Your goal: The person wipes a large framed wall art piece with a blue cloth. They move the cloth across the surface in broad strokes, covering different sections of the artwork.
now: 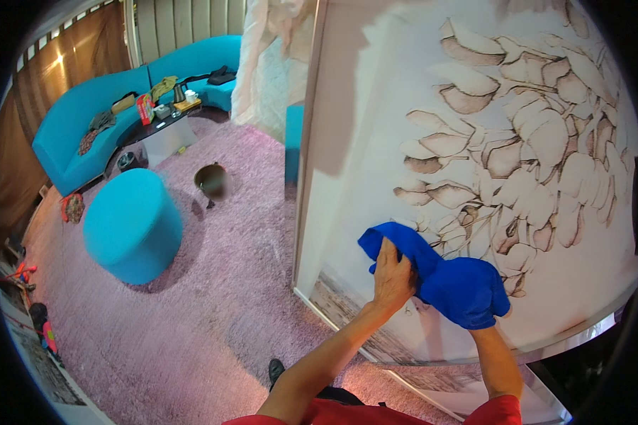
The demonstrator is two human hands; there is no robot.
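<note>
A blue cloth (460,289) lies bunched against a large pale panel (359,196) printed with brown-outlined leaves or petals. My left hand (393,279) grips the cloth's left part, its fingers stretched over a fold near the panel's lower left. The cloth covers my right hand (489,321) almost wholly; only the wrist and forearm show below it, and its fingers are hidden.
A thin metal frame (299,241) edges the panel. On the pink carpet (212,313) stand a round turquoise pouf (133,226) and a dark bucket (211,180). Behind are a curved turquoise sofa (66,141) and a low dark table (135,133) bearing cups and boxes.
</note>
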